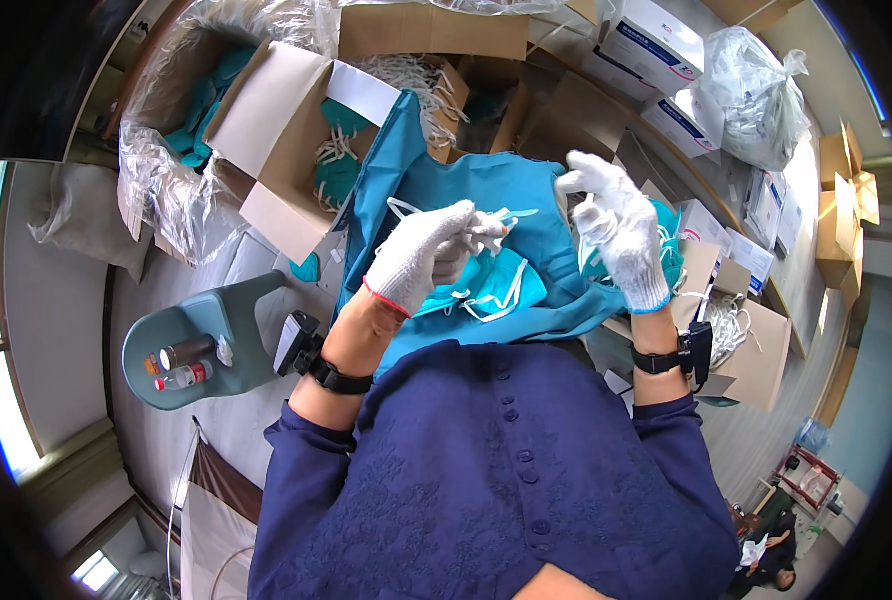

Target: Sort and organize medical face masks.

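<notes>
My left hand [431,245], in a white knitted glove with a red cuff, is closed in a pinch. A teal face mask [518,213] sticks out from its fingertips, seen nearly edge-on; a white strap loops behind the glove. Level with it on the right, my right hand [621,225], in a white glove with a blue cuff, is raised with fingers bent and apart, and nothing shows between them. Below and between the hands, a pile of teal masks [511,283] with white straps lies on a blue cloth [456,180] spread over my lap.
Ahead on the left stands an open carton [266,110] holding teal masks. White straps fill another carton [766,340] at the right. A grey-green stool [176,340] bears bottles. White boxes [651,45] and a plastic bag [756,100] are at the far right; another person [766,560] is at lower right.
</notes>
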The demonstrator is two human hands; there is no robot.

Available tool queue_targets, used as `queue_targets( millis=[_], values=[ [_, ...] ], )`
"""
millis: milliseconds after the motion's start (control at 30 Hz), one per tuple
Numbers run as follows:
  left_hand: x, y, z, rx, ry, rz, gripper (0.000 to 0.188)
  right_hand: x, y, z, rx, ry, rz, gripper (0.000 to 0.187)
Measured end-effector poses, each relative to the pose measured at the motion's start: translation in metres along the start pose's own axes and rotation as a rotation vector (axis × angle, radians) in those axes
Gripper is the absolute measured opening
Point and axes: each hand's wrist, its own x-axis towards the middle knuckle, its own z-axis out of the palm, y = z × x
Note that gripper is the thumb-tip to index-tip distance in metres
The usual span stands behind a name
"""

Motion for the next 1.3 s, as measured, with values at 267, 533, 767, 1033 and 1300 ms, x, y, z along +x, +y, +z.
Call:
queue_targets(
  millis=[267,533,767,1033,1300],
  values=[
    [-0.009,-0.001,0.016,0.374,-0.031,0.024,0.029,0.007,-0.009,0.053,0.180,-0.342,-0.198,0.045],
    [-0.008,-0.026,0.009,0.739,-0.195,0.364,0.027,-0.011,-0.024,0.038,0.356,-0.295,0.189,0.013],
    [-0.004,-0.043,0.026,0.602,-0.267,0.265,0.029,-0.020,-0.006,0.039,1.440,-0.034,0.570,0.023],
    [-0.034,-0.062,0.034,0.426,-0.282,0.084,0.033,0.001,0.012,0.011,1.702,0.253,0.641,0.031],
    [-0.064,-0.072,0.014,0.297,-0.333,-0.040,0.032,0.018,0.084,-0.047,1.499,0.578,0.537,0.037]
  ],
)
